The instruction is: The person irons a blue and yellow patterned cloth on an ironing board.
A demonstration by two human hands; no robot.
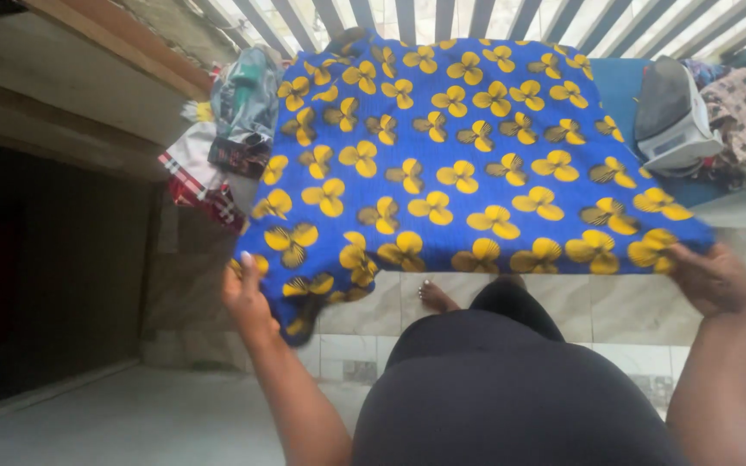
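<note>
I grip the near hem of the blue cloth with yellow flowers [468,164], left hand [248,293] and right hand [711,278] pinching its corners; it lies spread over the desk [623,86], so I'd keep tension even, iron [671,116] beyond

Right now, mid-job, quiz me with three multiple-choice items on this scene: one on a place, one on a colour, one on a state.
1. Where is the iron?
A. right of the cloth
B. on the floor tiles
C. in the left hand

2. What colour are the flowers on the blue cloth?
A. white
B. yellow
C. red

3. How is the cloth held?
A. by one hand only
B. by no hand
C. by both hands at its near edge

Answers: 1 A, it rests beyond the cloth's right side. 2 B, yellow petals cover it. 3 C, the left hand and right hand grip the near corners.
</note>
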